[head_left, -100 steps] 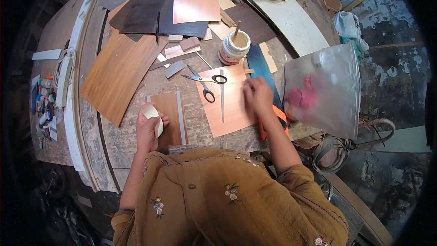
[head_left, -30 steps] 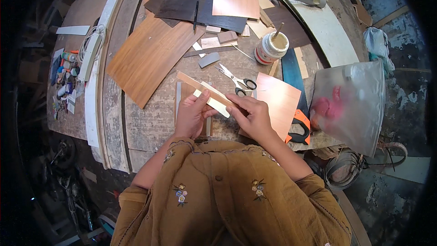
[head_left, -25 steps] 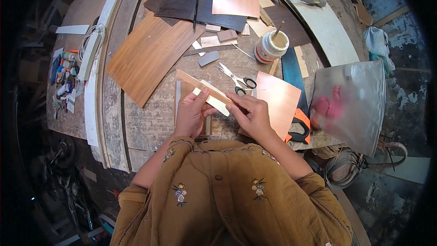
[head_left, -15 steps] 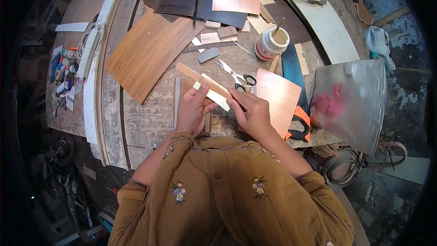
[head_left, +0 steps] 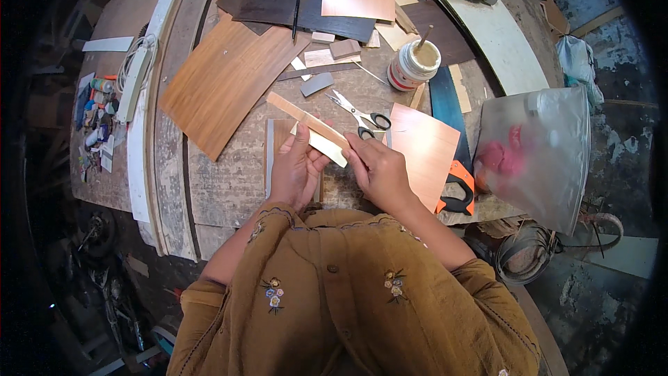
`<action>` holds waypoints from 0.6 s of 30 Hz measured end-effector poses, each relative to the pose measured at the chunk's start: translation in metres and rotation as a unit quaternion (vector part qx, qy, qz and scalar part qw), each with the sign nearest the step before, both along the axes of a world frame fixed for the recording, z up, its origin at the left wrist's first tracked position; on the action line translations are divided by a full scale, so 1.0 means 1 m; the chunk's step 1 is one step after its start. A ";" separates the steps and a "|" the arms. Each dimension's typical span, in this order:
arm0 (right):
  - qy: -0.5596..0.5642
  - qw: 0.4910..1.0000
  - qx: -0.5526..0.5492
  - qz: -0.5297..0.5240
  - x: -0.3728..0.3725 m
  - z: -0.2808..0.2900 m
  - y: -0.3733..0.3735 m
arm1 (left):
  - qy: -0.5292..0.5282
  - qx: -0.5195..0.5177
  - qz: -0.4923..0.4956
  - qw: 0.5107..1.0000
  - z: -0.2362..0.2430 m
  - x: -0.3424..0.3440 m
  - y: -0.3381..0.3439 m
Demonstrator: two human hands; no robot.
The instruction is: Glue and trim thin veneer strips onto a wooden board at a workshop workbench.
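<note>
A narrow light-brown wooden strip (head_left: 291, 109) slants between my hands, with a pale cream strip (head_left: 327, 148) lying along its near side. My left hand (head_left: 293, 170) is closed on the pair near the middle, thumb on top and fingers underneath. At the lower right end, my right hand (head_left: 381, 168) pinches both strips between thumb and fingers. Just beyond the right hand, scissors (head_left: 358, 115) with black handles lie slightly apart on the workbench (head_left: 229, 191). Under the left hand are a brown board and a grey strip, partly covered.
A white glue jar (head_left: 413, 69) with a stick stands beyond the scissors. To the right lie a pinkish veneer sheet (head_left: 421, 146), an orange-handled saw (head_left: 459, 184) and a clear plastic container (head_left: 532, 160). A large brown veneer sheet (head_left: 223, 87) lies left, dark sheets (head_left: 278, 0) behind.
The strips have tilted slightly and shifted a little left, showing more of the wooden strip's side. My left thumb has moved slightly left. Both hands keep their hold.
</note>
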State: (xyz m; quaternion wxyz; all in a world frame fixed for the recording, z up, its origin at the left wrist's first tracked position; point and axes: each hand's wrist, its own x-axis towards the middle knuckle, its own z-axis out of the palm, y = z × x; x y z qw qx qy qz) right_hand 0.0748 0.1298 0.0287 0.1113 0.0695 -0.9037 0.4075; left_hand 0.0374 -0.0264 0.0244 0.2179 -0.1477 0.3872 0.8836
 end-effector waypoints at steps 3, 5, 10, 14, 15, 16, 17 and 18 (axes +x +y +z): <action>-0.006 1.000 -0.004 -0.001 0.000 0.000 0.001 | -0.030 -0.002 0.016 0.999 0.004 0.001 0.003; -0.020 1.000 0.003 0.002 -0.001 0.003 0.001 | -0.025 0.003 0.010 1.000 0.004 0.001 0.002; -0.028 1.000 0.015 0.002 -0.001 0.002 0.002 | -0.024 -0.009 -0.009 1.000 -0.003 0.000 -0.003; -0.034 0.999 0.006 0.005 -0.001 0.004 0.003 | -0.028 -0.025 -0.013 0.999 -0.005 0.000 -0.006; -0.035 0.999 0.006 0.004 -0.001 0.005 0.004 | -0.028 -0.025 -0.014 0.999 -0.005 0.000 -0.007; -0.042 0.999 -0.017 0.005 -0.002 0.005 0.004 | -0.024 -0.028 -0.010 0.999 -0.005 0.000 -0.007; -0.048 0.998 -0.040 0.007 -0.002 0.005 0.005 | -0.021 -0.031 -0.006 0.999 -0.004 -0.001 -0.008; -0.048 0.998 -0.040 0.006 -0.003 0.006 0.005 | -0.021 -0.031 -0.007 0.999 -0.003 0.000 -0.007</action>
